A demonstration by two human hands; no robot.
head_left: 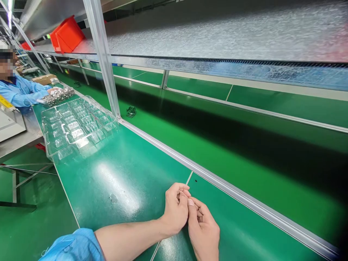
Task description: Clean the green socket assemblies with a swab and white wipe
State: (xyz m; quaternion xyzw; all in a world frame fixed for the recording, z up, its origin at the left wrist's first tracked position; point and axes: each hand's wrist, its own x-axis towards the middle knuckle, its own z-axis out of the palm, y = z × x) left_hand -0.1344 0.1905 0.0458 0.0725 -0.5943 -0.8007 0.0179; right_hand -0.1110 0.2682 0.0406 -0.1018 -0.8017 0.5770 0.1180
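Over the green surface (141,163) | left hand (175,208) and right hand (203,228) curled, fingertips meeting (whether they pinch anything, I can't tell) | black speck (196,180) just beyond, untouched | blister tray (63,130) looks unfilled; how much is finished, I can't judge | circuit board (131,111) past aluminium rail (228,189), red bin (66,35) on metal shelf (190,40)

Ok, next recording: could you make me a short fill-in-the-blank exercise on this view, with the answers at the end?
1. The left hand and right hand meet over a worktop coloured ____.
2. In the picture, a clear blister tray lies up and to the ____ of both hands.
3. The tilted bin on the metal shelf is coloured ____.
4. The sleeve nearest the left hand is coloured ____.

Missing words: green; left; red; blue.
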